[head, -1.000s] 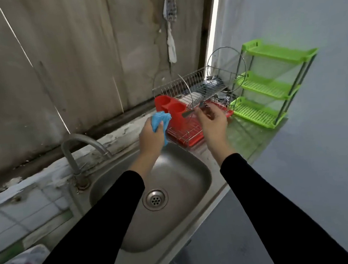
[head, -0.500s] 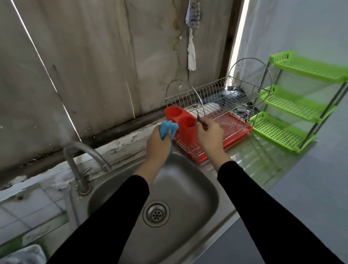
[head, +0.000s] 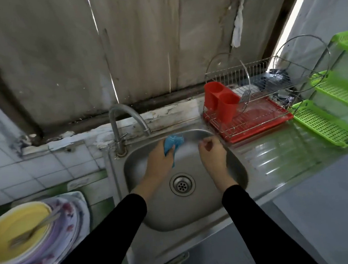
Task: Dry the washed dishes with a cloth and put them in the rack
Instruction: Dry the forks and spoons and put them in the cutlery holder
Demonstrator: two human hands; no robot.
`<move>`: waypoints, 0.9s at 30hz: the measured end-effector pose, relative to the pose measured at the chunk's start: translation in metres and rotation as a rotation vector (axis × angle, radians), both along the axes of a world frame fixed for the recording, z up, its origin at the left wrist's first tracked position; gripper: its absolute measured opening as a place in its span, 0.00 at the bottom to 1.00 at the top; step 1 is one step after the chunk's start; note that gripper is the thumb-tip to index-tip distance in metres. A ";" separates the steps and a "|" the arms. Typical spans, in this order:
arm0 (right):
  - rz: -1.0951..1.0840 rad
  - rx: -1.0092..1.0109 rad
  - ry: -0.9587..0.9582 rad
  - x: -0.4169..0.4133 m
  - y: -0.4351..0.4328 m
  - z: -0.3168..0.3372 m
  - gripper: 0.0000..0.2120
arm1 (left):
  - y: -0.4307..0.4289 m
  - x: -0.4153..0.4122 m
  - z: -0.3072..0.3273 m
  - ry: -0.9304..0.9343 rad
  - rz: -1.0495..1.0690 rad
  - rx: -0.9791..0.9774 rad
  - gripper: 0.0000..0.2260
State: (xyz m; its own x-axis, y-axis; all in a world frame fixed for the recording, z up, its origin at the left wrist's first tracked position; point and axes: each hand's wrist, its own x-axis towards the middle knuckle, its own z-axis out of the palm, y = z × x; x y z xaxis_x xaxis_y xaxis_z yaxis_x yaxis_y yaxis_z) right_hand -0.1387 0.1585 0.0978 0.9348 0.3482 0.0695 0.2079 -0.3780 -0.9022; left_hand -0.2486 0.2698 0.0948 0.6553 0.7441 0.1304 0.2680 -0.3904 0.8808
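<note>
On the steel counter (head: 279, 154) stands a dish rack (head: 260, 119).

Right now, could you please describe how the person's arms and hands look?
The left sleeve and right sleeve are long, plain black and close-fitting, ending at the wrists. The left hand and right hand are bare, without gloves.

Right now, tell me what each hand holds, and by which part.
The left hand grips the blue cloth by its bunched middle, and the ends poke out either side of the grip. The right hand is loosely curled and holds nothing visible.
</note>
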 end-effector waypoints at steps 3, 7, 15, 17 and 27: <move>0.109 -0.043 -0.039 -0.042 0.023 -0.006 0.10 | 0.013 -0.050 -0.011 -0.011 0.049 0.010 0.13; 0.212 0.043 -0.122 -0.111 0.061 -0.010 0.06 | 0.034 -0.125 -0.027 -0.084 0.179 0.013 0.12; 0.512 0.024 -0.157 -0.246 0.139 -0.032 0.05 | 0.082 -0.276 -0.044 -0.155 0.402 0.054 0.06; 0.570 -0.022 -0.148 -0.274 0.156 -0.041 0.06 | 0.094 -0.306 -0.047 -0.155 0.439 0.024 0.06; 0.828 -0.308 -0.284 -0.368 0.220 -0.084 0.10 | 0.143 -0.420 -0.064 -0.012 0.538 0.038 0.07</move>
